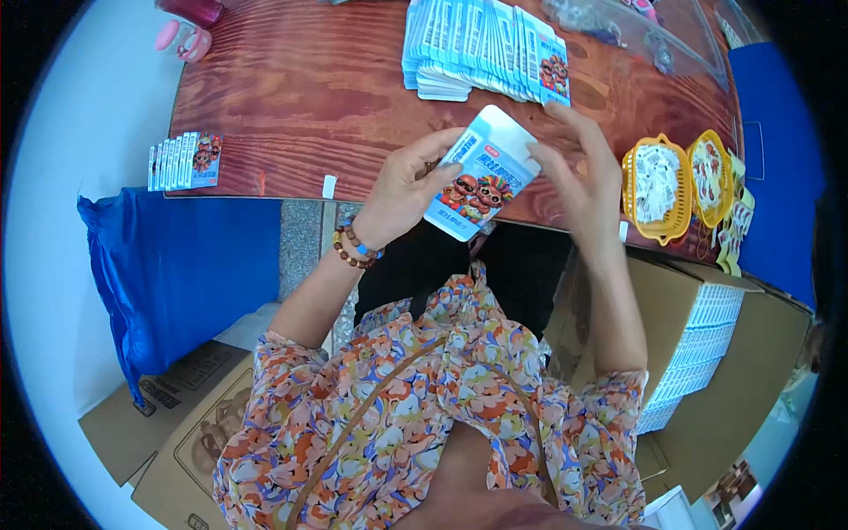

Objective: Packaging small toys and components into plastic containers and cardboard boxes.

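A light-blue and white folding carton (486,181) with colourful cartoon figures is tilted over the table's near edge. My left hand (411,185) grips its left side, thumb across the front and fingers behind. White flaps stand up at the carton's upper end. At its upper right corner is my right hand (587,181), fingers apart and partly curled; whether a fingertip touches the flap I cannot tell. Beyond both hands, a large fanned stack of flat cartons (477,49) in the same print lies on the table.
Small cartons (185,162) stand in a row on the wooden table (291,106) at left. Two yellow baskets (658,231) of small white packets sit at right. Clear plastic bags (618,31) lie far right. Below right is a cardboard box (658,309) beside stacked cartons (702,336).
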Demonstrator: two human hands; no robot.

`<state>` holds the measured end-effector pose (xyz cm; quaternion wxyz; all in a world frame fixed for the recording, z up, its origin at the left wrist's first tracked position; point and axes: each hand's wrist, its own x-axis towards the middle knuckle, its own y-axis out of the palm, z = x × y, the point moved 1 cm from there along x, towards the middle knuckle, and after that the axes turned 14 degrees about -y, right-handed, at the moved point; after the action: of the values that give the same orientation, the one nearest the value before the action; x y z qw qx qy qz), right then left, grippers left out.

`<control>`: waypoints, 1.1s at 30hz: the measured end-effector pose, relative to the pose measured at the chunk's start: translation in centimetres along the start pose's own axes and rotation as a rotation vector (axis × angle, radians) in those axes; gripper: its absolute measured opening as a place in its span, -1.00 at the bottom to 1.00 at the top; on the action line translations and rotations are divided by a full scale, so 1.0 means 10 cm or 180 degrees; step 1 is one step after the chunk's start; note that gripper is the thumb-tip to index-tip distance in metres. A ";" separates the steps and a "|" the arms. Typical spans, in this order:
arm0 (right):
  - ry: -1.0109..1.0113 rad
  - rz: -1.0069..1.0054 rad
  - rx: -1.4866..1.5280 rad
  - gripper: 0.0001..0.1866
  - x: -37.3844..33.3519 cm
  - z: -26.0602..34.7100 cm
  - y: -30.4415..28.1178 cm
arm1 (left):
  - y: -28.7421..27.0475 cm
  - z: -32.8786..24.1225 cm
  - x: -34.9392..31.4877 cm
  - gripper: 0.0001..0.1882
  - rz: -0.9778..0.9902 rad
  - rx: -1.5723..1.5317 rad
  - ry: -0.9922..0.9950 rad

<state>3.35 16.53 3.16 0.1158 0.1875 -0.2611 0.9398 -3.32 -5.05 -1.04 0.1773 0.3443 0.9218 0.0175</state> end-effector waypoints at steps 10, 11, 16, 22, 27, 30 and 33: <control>0.0675 0.0348 0.1372 -0.86 0.12 -0.23 0.09 | 0.35 -0.10 0.00 0.08 -0.1487 0.3112 0.1186; 0.0682 0.0345 0.1381 -0.86 0.12 -0.23 0.10 | 0.33 -0.10 -0.01 0.08 -0.1482 0.3120 0.1178; 0.0652 -0.0205 0.1369 -0.82 0.11 -0.28 0.12 | 0.29 -0.16 0.01 -0.12 -0.1605 0.2629 0.1020; -0.0394 -0.0812 0.0371 -0.63 -0.23 -0.22 0.42 | 0.35 -0.18 0.07 -0.29 -0.1706 0.1890 0.0635; -0.0021 -0.0930 0.0989 -0.64 -0.24 -0.22 0.49 | 0.32 -0.07 0.07 -0.37 -0.1497 0.1196 0.0308; 0.0127 -0.0861 0.1277 -0.66 -0.23 -0.22 0.49 | 0.29 -0.07 0.05 -0.45 -0.1169 0.0577 0.0176; 0.0309 -0.0526 0.1859 -0.69 -0.27 -0.31 0.40 | 0.21 -0.06 0.00 -0.52 -0.0927 0.0460 0.0155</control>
<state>3.58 14.48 -2.20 0.1454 0.1884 0.0421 0.9704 -2.25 -3.43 -0.12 0.1303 0.2184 0.9648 -0.0664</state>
